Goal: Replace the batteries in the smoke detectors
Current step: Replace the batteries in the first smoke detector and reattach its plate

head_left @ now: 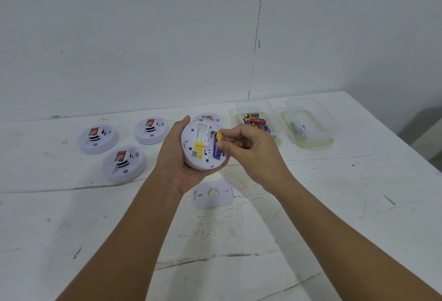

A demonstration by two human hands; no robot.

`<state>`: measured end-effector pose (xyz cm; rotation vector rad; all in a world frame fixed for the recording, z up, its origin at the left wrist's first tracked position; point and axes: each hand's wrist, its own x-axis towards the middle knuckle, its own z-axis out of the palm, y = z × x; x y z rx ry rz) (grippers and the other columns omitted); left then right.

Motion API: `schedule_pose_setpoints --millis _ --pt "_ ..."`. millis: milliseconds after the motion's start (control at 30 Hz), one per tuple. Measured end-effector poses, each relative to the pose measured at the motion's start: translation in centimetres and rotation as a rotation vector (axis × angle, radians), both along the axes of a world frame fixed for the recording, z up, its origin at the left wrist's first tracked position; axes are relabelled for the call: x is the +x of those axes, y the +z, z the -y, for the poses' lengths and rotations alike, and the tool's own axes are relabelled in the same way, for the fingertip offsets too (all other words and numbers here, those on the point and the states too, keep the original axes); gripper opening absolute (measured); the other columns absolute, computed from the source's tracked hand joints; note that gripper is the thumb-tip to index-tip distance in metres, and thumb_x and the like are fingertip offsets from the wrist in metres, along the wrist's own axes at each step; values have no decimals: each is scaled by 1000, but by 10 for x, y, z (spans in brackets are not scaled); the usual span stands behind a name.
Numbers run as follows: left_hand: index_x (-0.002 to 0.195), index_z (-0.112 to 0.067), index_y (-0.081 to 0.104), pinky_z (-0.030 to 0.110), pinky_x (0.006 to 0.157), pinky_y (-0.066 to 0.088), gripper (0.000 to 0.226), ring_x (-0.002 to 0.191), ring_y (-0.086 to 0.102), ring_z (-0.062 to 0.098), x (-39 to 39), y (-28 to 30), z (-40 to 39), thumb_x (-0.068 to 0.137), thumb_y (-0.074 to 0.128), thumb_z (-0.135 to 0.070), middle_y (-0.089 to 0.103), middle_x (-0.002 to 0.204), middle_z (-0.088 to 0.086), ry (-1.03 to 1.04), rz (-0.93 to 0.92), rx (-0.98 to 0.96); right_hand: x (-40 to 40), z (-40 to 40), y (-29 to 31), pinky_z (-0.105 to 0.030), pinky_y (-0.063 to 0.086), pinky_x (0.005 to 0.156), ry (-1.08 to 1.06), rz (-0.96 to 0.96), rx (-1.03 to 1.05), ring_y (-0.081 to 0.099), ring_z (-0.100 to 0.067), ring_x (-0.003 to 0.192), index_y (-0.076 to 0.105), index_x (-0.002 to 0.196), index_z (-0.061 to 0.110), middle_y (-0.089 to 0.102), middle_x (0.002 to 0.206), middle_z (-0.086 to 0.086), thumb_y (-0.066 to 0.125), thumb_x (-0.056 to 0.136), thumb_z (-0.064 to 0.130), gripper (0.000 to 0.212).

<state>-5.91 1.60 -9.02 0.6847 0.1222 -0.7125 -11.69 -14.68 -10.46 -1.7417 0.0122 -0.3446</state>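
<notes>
- White walls back a scuffed white table [311, 205] where we work; its surface is stained and cracked in places.
- Our left hand [174, 157] cradles one smoke detector [198, 147] from below, back side up, with the battery bay exposed; fingers are curled round its rim.
- Our right hand [241, 147] pinches a blue-and-yellow battery [218, 145] at the bay; whether it is going in or coming out, we cannot tell.
- A flat white mounting plate [213, 193] lies on the table just below the held unit; we judge it to be this detector's removed back plate.
- Three more detectors [98, 138] [151, 130] [124, 162] sit face up to the left, and a fourth [208, 117] is mostly hidden behind the held one; whether those are already serviced we cannot tell.
- A clear tub of mixed batteries [257, 123] stands to the right; beside it a second clear tub [308, 123] holds only one or two cells.
- Judging by this, we are early or midway; at least this unit needs its cells settled and its plate refitted.
</notes>
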Motion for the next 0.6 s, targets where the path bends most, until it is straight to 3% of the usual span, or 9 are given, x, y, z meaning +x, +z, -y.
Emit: schedule_pose_setpoints --millis 133,267,367,433,600 --pt "121 -11 74 50 97 49 50 99 65 36 -1 1 0 100 52 -51 69 122 21 3 6 16 -1 2 -1 -25 57 75 2 16 -24 61 -3 75 79 104 23 75 89 5 84 88 15 19" --pt "128 -11 71 51 111 41 51 109 62 38 -3 4 1 101 51 -50 68 127 23 25 19 11 -2 2 0 -21 56 75 -7 41 -47 63 -3 77 78 104 24 75 93 1 83 89 14 19" --pt "139 -13 64 51 115 37 55 118 57 38 -3 6 2 101 51 -50 63 137 22 23 29 39 -3 3 -3 -25 57 79 -42 92 -189 63 -4 80 79 108 21 72 95 -1 83 89 17 19" --pt "137 -12 66 51 117 34 55 123 55 37 -3 7 3 100 51 -50 59 144 21 29 38 70 -3 5 -6 -21 55 79 -68 140 -335 64 -8 84 79 111 20 69 94 1 83 90 22 22" --pt "103 -13 81 43 86 56 49 110 63 40 -4 7 8 99 51 -51 70 116 21 38 61 132 -2 5 -12 -23 53 76 -100 193 -447 61 -10 82 79 117 17 65 88 3 83 90 27 30"
